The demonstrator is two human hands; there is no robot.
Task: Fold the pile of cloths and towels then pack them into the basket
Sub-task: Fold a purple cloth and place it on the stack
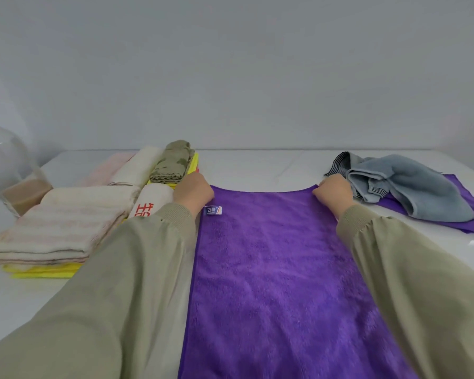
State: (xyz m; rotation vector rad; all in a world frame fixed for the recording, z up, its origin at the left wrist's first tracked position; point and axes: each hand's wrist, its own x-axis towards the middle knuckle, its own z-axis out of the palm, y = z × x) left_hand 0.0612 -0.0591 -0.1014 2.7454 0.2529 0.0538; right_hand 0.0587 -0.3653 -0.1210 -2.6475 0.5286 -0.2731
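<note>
A purple towel [274, 269] lies spread flat on the white table, reaching from the near edge to the middle. My left hand [193, 190] grips its far left corner, just above a small white label [213, 210]. At the far right corner my right hand [334, 193] holds the towel's edge with curled fingers. To the left lie folded towels: a striped cream one [58, 228] on yellow cloths [43, 272], a white one with red print [148, 205], a cream one [137, 168] and an olive one [173, 162]. No basket is in view.
A crumpled grey-blue cloth [411, 187] lies at the right on another purple cloth [468, 203]. A large clear plastic bottle with a green cap [3, 162] stands at the far left, with a container of brownish liquid [25, 194] beside it. A grey wall runs behind the table.
</note>
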